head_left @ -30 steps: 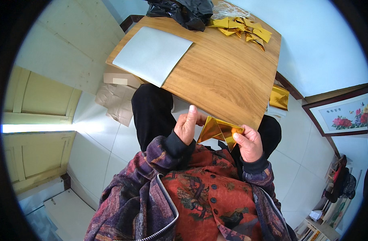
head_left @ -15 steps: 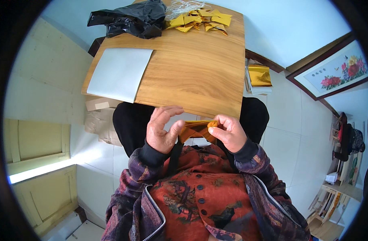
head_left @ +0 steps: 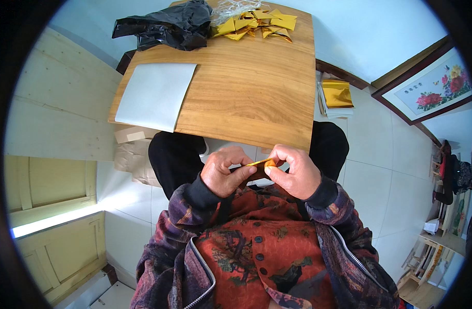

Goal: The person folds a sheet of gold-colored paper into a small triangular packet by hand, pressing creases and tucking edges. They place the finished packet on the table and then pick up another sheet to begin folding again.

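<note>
Purple patterned jacket (head_left: 164,270) (silver zip (head_left: 202,258)), black cuffs (head_left: 200,194), red printed shirt (head_left: 271,239)

The wood-grained worktop (head_left: 251,87) carries a pale grey sheet (head_left: 156,96) at its left, toward the near edge. Along the far side lie a crumpled black plastic bag (head_left: 169,28) at left, whitish strands (head_left: 235,7) and, near them, a heap of folded gold pieces (head_left: 256,23).

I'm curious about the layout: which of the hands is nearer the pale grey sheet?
Left. The left hand is below and right of the pale grey sheet in the picture; the right hand is farther to the right.
</note>
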A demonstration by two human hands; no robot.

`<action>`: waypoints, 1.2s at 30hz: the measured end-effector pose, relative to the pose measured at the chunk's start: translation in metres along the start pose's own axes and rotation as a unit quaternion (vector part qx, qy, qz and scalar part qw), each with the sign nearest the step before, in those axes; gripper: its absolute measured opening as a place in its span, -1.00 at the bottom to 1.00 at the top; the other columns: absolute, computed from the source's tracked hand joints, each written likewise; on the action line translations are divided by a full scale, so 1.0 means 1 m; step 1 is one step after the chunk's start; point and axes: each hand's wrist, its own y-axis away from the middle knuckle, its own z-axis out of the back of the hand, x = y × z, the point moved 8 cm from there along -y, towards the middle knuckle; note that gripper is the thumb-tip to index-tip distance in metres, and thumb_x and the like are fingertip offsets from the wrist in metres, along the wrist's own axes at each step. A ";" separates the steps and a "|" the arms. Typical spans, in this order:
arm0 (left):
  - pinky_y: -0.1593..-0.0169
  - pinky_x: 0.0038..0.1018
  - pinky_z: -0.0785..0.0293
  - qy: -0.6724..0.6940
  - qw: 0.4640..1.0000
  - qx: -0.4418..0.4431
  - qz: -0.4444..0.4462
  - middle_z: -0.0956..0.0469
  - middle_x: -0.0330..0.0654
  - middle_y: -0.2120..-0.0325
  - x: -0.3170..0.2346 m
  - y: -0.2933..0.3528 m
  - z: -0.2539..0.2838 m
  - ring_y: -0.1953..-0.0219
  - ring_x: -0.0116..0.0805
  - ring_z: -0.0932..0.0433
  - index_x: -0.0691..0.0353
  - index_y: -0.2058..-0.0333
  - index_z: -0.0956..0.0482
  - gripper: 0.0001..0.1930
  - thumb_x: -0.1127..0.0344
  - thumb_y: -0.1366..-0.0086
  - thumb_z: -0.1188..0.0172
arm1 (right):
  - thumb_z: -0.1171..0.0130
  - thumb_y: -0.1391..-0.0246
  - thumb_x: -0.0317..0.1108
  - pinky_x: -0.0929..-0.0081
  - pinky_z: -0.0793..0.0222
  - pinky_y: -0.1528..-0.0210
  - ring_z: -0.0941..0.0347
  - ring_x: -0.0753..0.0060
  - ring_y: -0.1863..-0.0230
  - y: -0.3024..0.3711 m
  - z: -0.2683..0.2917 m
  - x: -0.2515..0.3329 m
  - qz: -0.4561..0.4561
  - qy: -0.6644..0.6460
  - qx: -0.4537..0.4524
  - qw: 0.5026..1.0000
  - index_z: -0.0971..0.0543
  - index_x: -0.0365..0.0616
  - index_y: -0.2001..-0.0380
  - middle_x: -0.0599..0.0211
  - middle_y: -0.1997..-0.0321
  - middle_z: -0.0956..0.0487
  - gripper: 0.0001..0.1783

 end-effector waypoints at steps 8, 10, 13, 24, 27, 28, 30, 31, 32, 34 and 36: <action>0.26 -0.51 -0.39 0.051 0.999 -0.015 -0.007 -0.55 -0.20 0.48 -0.001 0.003 -0.006 0.40 -0.44 -0.50 0.30 0.37 -0.61 -0.86 0.34 -0.28 -0.23 | -0.19 -0.09 -0.48 0.55 -0.37 0.26 -0.45 0.55 0.38 0.002 0.003 0.001 -0.008 -0.042 -0.029 0.999 -0.49 -0.27 0.33 0.33 0.41 -0.54 -0.89; 0.24 -0.49 -0.41 0.068 0.997 -0.028 0.007 -0.56 -0.19 0.44 0.005 0.004 -0.006 0.37 -0.42 -0.52 0.30 0.32 -0.61 -0.86 0.34 -0.29 -0.22 | -0.20 -0.09 -0.49 0.54 -0.40 0.26 -0.49 0.51 0.37 0.002 0.004 0.006 0.029 -0.037 -0.072 0.996 -0.49 -0.27 0.25 0.30 0.39 -0.56 -0.84; 0.14 -0.45 -0.43 0.154 0.986 -0.042 0.041 -0.59 -0.16 0.35 0.014 0.008 -0.011 0.28 -0.36 -0.54 0.31 0.21 -0.61 -0.82 0.33 -0.29 -0.21 | -0.22 -0.07 -0.53 0.53 -0.44 0.26 -0.54 0.44 0.34 0.005 0.007 0.016 0.087 0.064 -0.125 0.986 -0.46 -0.26 0.15 0.24 0.36 -0.58 -0.74; -0.03 -0.53 -0.37 0.217 0.975 0.015 0.034 -0.59 -0.22 0.19 0.012 0.001 -0.006 0.12 -0.52 -0.49 0.37 0.10 -0.57 -0.75 0.32 -0.43 -0.04 | -0.24 -0.04 -0.57 0.49 -0.45 0.31 -0.55 0.31 0.37 0.007 0.002 0.022 0.128 0.064 -0.101 0.985 -0.46 -0.20 0.26 0.21 0.35 -0.56 -0.80; 0.03 -0.53 -0.39 0.285 0.958 0.005 0.029 -0.60 -0.22 0.25 0.007 -0.001 -0.008 0.17 -0.50 -0.51 0.37 0.15 -0.60 -0.78 0.36 -0.42 -0.04 | -0.22 -0.07 -0.56 0.50 -0.44 0.29 -0.54 0.33 0.37 0.005 0.001 0.023 0.126 0.037 -0.068 0.989 -0.46 -0.20 0.26 0.23 0.36 -0.54 -0.82; 0.03 -0.53 -0.39 0.262 0.965 0.003 0.020 -0.60 -0.22 0.25 0.005 -0.003 -0.007 0.18 -0.49 -0.51 0.37 0.16 -0.61 -0.78 0.36 -0.41 -0.04 | -0.21 -0.08 -0.56 0.51 -0.44 0.29 -0.53 0.37 0.37 0.005 0.001 0.024 0.130 0.036 -0.061 0.989 -0.46 -0.20 0.26 0.25 0.35 -0.54 -0.83; 0.04 -0.52 -0.40 0.240 0.971 0.004 0.014 -0.60 -0.21 0.25 0.001 -0.004 -0.005 0.18 -0.49 -0.51 0.37 0.16 -0.61 -0.79 0.37 -0.40 -0.05 | -0.19 -0.10 -0.56 0.52 -0.43 0.28 -0.52 0.41 0.37 0.004 0.001 0.023 0.121 0.024 -0.041 0.991 -0.45 -0.20 0.25 0.26 0.35 -0.54 -0.84; 0.04 -0.52 -0.40 0.241 0.970 0.005 0.016 -0.60 -0.20 0.26 0.000 -0.004 -0.004 0.18 -0.49 -0.51 0.37 0.17 -0.61 -0.79 0.38 -0.40 -0.06 | -0.18 -0.11 -0.57 0.53 -0.43 0.28 -0.52 0.44 0.37 0.004 0.001 0.022 0.114 0.013 -0.031 0.993 -0.45 -0.21 0.24 0.27 0.35 -0.53 -0.84; 0.04 -0.52 -0.40 0.240 0.970 0.006 0.019 -0.60 -0.20 0.26 -0.001 -0.003 -0.004 0.18 -0.49 -0.51 0.37 0.17 -0.61 -0.80 0.38 -0.39 -0.06 | -0.17 -0.13 -0.57 0.53 -0.43 0.28 -0.51 0.45 0.37 0.004 0.001 0.023 0.116 0.006 -0.029 0.993 -0.44 -0.21 0.24 0.27 0.35 -0.53 -0.85; 0.05 -0.53 -0.40 0.240 0.971 0.004 0.016 -0.60 -0.20 0.27 -0.004 -0.003 -0.003 0.19 -0.49 -0.51 0.37 0.17 -0.61 -0.80 0.39 -0.39 -0.07 | -0.14 -0.15 -0.57 0.55 -0.42 0.28 -0.50 0.48 0.38 0.003 0.001 0.024 0.115 -0.013 -0.023 0.993 -0.44 -0.22 0.23 0.29 0.36 -0.53 -0.86; 0.06 -0.55 -0.40 0.235 0.972 0.004 0.009 -0.59 -0.20 0.29 -0.005 -0.004 -0.002 0.20 -0.50 -0.51 0.37 0.17 -0.61 -0.80 0.40 -0.38 -0.07 | -0.13 -0.15 -0.58 0.56 -0.42 0.28 -0.49 0.50 0.38 0.003 0.001 0.023 0.109 -0.017 -0.019 0.994 -0.44 -0.22 0.24 0.30 0.36 -0.52 -0.87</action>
